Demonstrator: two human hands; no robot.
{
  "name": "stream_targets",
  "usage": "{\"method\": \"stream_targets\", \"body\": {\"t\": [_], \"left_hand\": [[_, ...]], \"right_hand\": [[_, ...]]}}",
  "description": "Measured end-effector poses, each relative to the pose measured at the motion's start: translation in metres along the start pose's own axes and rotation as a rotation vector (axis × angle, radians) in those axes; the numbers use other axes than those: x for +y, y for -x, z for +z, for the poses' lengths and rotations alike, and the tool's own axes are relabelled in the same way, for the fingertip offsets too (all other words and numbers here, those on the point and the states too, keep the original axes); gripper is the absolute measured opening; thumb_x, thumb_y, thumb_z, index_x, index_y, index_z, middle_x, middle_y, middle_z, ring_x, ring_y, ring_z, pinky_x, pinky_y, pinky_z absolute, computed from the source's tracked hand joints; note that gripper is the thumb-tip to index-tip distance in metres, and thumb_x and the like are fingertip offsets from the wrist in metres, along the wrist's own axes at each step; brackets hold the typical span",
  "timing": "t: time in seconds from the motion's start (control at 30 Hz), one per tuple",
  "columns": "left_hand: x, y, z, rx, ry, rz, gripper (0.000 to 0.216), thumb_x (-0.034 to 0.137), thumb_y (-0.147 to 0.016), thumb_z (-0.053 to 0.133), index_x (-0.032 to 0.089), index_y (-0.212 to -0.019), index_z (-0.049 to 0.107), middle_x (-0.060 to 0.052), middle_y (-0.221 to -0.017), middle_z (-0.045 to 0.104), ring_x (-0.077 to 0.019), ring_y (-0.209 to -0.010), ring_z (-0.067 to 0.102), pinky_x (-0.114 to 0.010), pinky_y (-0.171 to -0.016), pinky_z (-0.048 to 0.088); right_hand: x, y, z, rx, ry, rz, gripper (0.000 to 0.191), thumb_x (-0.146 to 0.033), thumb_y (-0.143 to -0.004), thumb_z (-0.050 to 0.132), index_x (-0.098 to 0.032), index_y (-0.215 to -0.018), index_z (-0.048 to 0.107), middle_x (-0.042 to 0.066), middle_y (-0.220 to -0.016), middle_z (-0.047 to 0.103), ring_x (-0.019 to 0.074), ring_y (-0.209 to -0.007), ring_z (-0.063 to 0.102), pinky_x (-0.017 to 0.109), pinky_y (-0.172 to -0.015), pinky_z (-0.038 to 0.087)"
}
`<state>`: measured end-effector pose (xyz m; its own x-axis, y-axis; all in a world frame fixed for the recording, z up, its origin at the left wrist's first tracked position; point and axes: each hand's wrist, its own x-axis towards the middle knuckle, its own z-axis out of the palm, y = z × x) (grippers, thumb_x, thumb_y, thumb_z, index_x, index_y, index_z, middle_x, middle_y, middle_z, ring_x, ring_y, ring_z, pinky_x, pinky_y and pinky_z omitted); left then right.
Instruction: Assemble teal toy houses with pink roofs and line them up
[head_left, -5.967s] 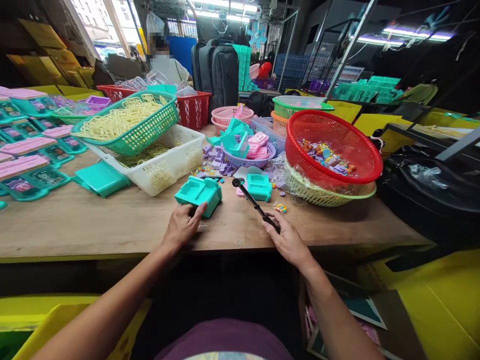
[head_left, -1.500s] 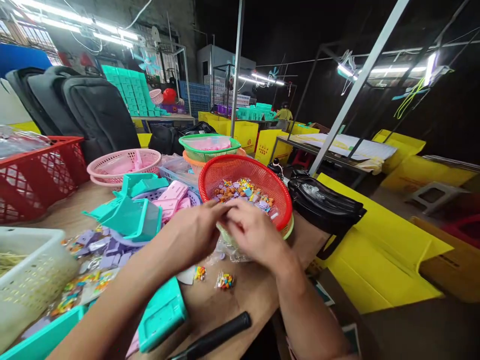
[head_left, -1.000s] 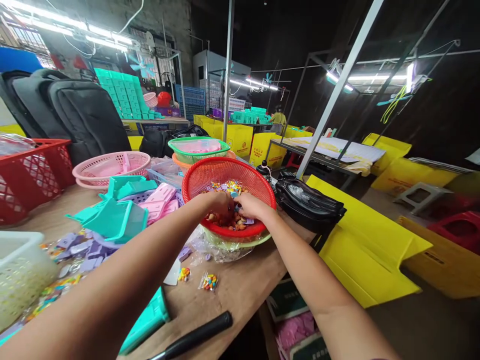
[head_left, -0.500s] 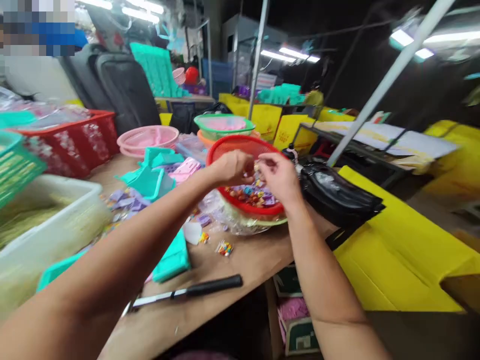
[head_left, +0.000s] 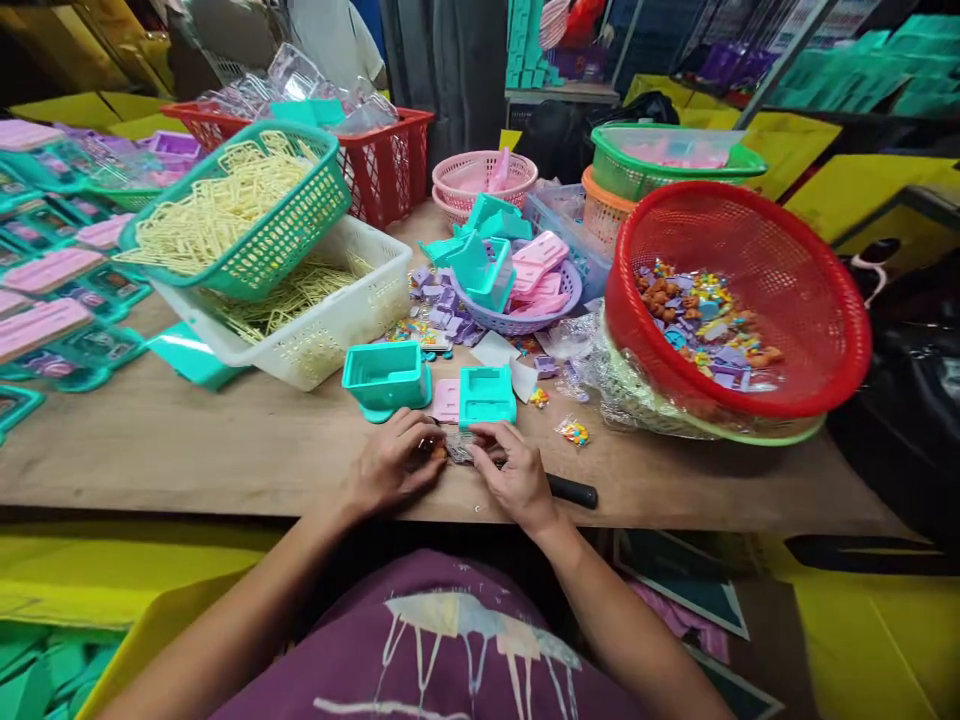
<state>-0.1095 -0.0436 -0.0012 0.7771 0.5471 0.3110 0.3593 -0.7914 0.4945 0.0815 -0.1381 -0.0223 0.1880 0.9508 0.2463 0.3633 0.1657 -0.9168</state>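
Note:
At the table's near edge, my left hand (head_left: 397, 465) is closed, its fingers curled round something small, with a bit of brown showing. My right hand (head_left: 517, 475) pinches at a shiny, crinkled clear plastic piece (head_left: 457, 447) between the hands; its exact kind is hard to make out. Just beyond the fingertips lie a turquoise plastic box (head_left: 386, 378), a flat pink part (head_left: 446, 400) and a turquoise framed part (head_left: 487, 395). A black tool handle (head_left: 574, 490) sticks out from behind my right hand, the rest of it hidden.
A red basket (head_left: 847, 330) of small coloured parts leans at the right. Small bags of beads (head_left: 574, 431) lie near it. Behind are a purple basket (head_left: 517, 322) and a white crate (head_left: 300, 365) under a turquoise basket (head_left: 259, 275). Packed sets (head_left: 60, 340) stand at the far left.
Both hands have come from over the red basket to the near edge of the table, in front of the turquoise parts. The view has swung left and down.

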Motion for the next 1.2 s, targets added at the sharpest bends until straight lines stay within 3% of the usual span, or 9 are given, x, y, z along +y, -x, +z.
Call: {"method": "stream_targets", "body": {"t": [0.17, 0.4, 0.53, 0.6, 0.8, 0.9, 1.03, 1.1, 1.2], "left_hand": [[-0.013, -0.014, 0.015, 0.049, 0.086, -0.1, 0.02, 0.029, -0.088, 0.06, 0.018, -0.106, 0.06, -0.008, -0.098, 0.066, -0.0211, -0.093, 0.059, -0.037, -0.083, 0.049], [-0.016, -0.038, 0.02, 0.11, 0.066, -0.03, 0.02, 0.019, -0.089, 0.056, 0.017, -0.108, 0.06, -0.01, -0.103, 0.066, -0.0212, -0.097, 0.06, -0.035, -0.084, 0.05], [-0.007, -0.008, 0.005, 0.123, 0.093, 0.005, 0.023, 0.02, -0.088, 0.059, 0.018, -0.111, 0.059, -0.011, -0.106, 0.062, -0.0206, -0.098, 0.06, -0.035, -0.084, 0.052], [-0.007, 0.01, 0.001, 0.084, 0.1, 0.014, 0.026, 0.021, -0.088, 0.06, 0.018, -0.113, 0.058, -0.011, -0.106, 0.061, -0.0206, -0.098, 0.06, -0.035, -0.083, 0.052], [-0.01, 0.024, 0.005, -0.016, 0.036, 0.046, 0.035, 0.023, -0.087, 0.061, 0.018, -0.121, 0.055, -0.013, -0.111, 0.06, -0.0239, -0.102, 0.056, -0.042, -0.088, 0.05], [-0.01, 0.015, -0.005, 0.042, -0.018, 0.07, 0.036, 0.023, -0.086, 0.062, 0.019, -0.121, 0.055, -0.013, -0.115, 0.059, -0.0241, -0.103, 0.055, -0.042, -0.089, 0.049], [-0.019, -0.008, -0.033, 0.212, -0.27, -0.025, 0.03, 0.025, -0.085, 0.061, 0.022, -0.115, 0.059, -0.012, -0.118, 0.059, -0.0275, -0.108, 0.052, -0.046, -0.093, 0.045], [-0.027, -0.023, -0.045, 0.165, -0.425, -0.088, 0.033, 0.031, -0.087, 0.058, 0.02, -0.118, 0.058, -0.014, -0.123, 0.058, -0.031, -0.113, 0.05, -0.048, -0.095, 0.043], [-0.039, -0.047, -0.053, -0.123, -0.543, -0.152, 0.036, 0.036, -0.092, 0.047, 0.015, -0.121, 0.056, -0.014, -0.114, 0.062, -0.0305, -0.106, 0.056, -0.041, -0.085, 0.045]], "right_hand": [[0.015, -0.026, -0.006, 0.018, 0.179, -0.14, 0.021, -0.028, -0.092, 0.058, -0.02, -0.109, 0.065, 0.006, -0.09, 0.064, 0.0158, -0.08, 0.063, 0.03, -0.075, 0.055], [0.018, -0.057, -0.029, 0.112, -0.081, 0.134, 0.028, -0.038, -0.088, 0.062, -0.019, -0.108, 0.065, 0.005, -0.091, 0.067, 0.0141, -0.073, 0.064, 0.026, -0.066, 0.054], [-0.001, -0.029, -0.028, -0.15, -0.112, 0.192, 0.027, -0.038, -0.087, 0.064, -0.019, -0.106, 0.067, 0.003, -0.086, 0.068, 0.012, -0.066, 0.061, 0.023, -0.06, 0.05], [-0.003, -0.015, -0.021, -0.244, -0.011, 0.174, 0.021, -0.033, -0.088, 0.062, -0.019, -0.101, 0.07, 0.003, -0.086, 0.07, 0.0126, -0.068, 0.061, 0.024, -0.063, 0.05], [0.015, -0.027, -0.009, -0.111, 0.147, 0.141, 0.028, -0.028, -0.097, 0.046, -0.018, -0.111, 0.068, 0.007, -0.099, 0.072, 0.0151, -0.082, 0.068, 0.027, -0.077, 0.053], [0.009, -0.039, -0.018, -0.112, 0.243, 0.052, 0.03, -0.026, -0.099, 0.041, -0.017, -0.114, 0.066, 0.008, -0.107, 0.071, 0.0173, -0.095, 0.066, 0.03, -0.087, 0.051], [-0.013, -0.033, -0.008, -0.136, 0.514, -0.168, 0.027, -0.032, -0.094, 0.054, -0.019, -0.115, 0.066, 0.01, -0.106, 0.066, 0.0231, -0.1, 0.057, 0.039, -0.093, 0.045], [-0.019, -0.026, 0.007, -0.202, 0.594, -0.234, 0.029, -0.037, -0.09, 0.062, -0.022, -0.115, 0.066, 0.009, -0.106, 0.064, 0.0246, -0.1, 0.053, 0.041, -0.09, 0.044], [-0.016, -0.024, 0.027, -0.265, 0.596, -0.273, 0.02, -0.033, -0.093, 0.058, -0.023, -0.107, 0.068, 0.008, -0.103, 0.062, 0.0223, -0.098, 0.052, 0.037, -0.086, 0.044]]}}
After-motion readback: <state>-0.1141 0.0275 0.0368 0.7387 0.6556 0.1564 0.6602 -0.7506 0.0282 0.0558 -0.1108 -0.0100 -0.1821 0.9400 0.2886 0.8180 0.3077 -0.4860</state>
